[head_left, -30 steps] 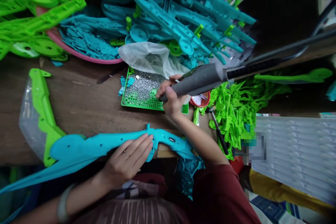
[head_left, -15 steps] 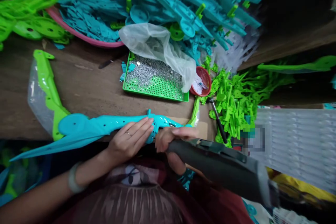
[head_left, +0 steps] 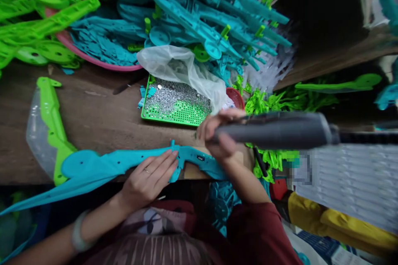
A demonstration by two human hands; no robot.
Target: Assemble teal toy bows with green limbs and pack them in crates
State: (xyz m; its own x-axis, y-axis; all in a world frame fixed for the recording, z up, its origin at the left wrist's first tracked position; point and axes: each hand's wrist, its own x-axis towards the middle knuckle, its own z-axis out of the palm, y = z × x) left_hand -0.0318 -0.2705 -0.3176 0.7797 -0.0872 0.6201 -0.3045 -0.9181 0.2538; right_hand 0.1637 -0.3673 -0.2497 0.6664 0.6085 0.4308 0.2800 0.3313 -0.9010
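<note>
A blue plastic toy bow (head_left: 108, 161) with a bright green limb (head_left: 51, 120) lies along the table's near edge. My left hand (head_left: 152, 176) rests over its middle by the handle, straight fingers together and pressing on it; the thumb is hidden. My right hand (head_left: 222, 132) is closed around a dark grey electric screwdriver (head_left: 273, 130), smeared by motion and held level above the toy's right end. Its tip points left and is hard to make out. Beyond the toy stands a green perforated tray (head_left: 171, 120) of small metal screws, partly covered by a clear plastic bag (head_left: 186, 66).
A pink basin (head_left: 105, 65) with blue pieces stands at the back left, beside piled green parts (head_left: 46, 29). Blue toy halves (head_left: 199, 16) are heaped behind the tray. A red basket (head_left: 236, 97) and loose green parts (head_left: 264, 103) lie to the right.
My right hand has lifted the electric screwdriver up and away from the toy bow, turning it nearly level. My left hand stays on the toy. The view has shifted slightly.
</note>
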